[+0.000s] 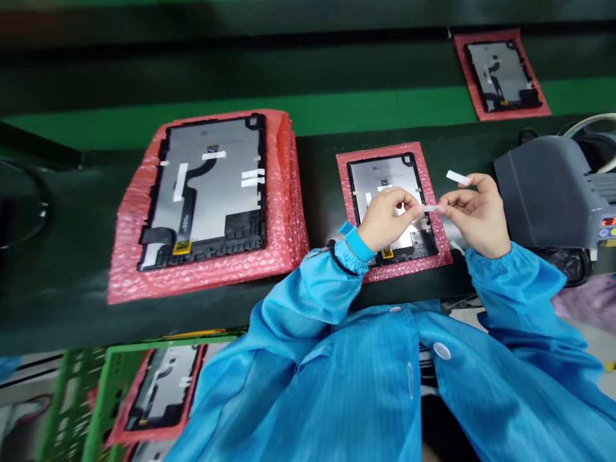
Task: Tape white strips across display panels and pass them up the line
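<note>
Between my two hands a short strip of white tape [430, 208] is stretched, pinched at both ends. My left hand [389, 218] is closed on its left end, above a tablet screen panel [385, 168] lying on pink bubble wrap [437, 249]. With thumb and finger my right hand [479, 212] grips the other end, just past the panel's right edge. A second white tape strip [458, 178] sticks out from my right index fingertip. Part of the panel is hidden under my left hand.
Left stands a stack of pink bubble wrap [283, 212] with a taped panel [216, 192] on top. A grey tape dispenser [543, 189] sits right. Another wrapped panel [503, 70] lies on the far green belt [346, 112]. Below left, a green crate [108, 385] holds more panels.
</note>
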`<move>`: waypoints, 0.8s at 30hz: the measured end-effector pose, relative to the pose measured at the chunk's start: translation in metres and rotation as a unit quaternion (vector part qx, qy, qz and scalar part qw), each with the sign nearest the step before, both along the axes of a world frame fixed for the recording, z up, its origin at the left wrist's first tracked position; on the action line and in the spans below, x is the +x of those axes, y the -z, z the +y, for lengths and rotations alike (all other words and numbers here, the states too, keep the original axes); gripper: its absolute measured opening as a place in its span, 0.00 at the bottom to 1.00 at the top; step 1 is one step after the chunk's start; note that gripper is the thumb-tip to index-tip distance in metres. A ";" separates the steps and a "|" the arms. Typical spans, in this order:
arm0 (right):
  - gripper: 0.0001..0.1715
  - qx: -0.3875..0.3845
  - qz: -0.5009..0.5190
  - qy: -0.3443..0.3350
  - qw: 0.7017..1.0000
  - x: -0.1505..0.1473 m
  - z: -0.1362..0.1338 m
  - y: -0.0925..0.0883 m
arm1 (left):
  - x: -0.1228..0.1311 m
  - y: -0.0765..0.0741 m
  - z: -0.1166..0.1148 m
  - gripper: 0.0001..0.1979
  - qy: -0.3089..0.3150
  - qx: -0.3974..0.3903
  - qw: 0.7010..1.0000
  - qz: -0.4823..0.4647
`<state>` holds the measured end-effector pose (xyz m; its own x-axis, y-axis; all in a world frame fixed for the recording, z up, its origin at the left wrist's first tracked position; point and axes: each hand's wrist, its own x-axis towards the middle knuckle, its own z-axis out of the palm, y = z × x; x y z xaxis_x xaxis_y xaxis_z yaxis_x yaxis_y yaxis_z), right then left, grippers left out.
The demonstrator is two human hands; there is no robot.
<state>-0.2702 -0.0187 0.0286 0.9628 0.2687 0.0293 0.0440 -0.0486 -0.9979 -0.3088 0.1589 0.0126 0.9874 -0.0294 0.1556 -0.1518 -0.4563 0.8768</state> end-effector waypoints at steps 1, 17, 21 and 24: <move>0.35 -0.001 0.002 0.000 1.000 0.006 0.001 0.002 | 0.004 0.002 -0.001 0.11 -0.006 0.007 1.000 0.004; 0.34 -0.005 0.135 0.076 0.988 0.033 0.001 0.051 | 0.022 0.030 -0.021 0.09 -0.093 0.170 0.975 0.105; 0.34 -0.028 0.124 0.067 0.990 0.035 0.001 0.052 | 0.022 0.027 -0.021 0.08 -0.084 0.183 0.971 0.129; 0.33 -0.042 0.117 0.065 0.990 0.037 0.000 0.054 | 0.023 0.025 -0.021 0.09 -0.079 0.189 0.969 0.135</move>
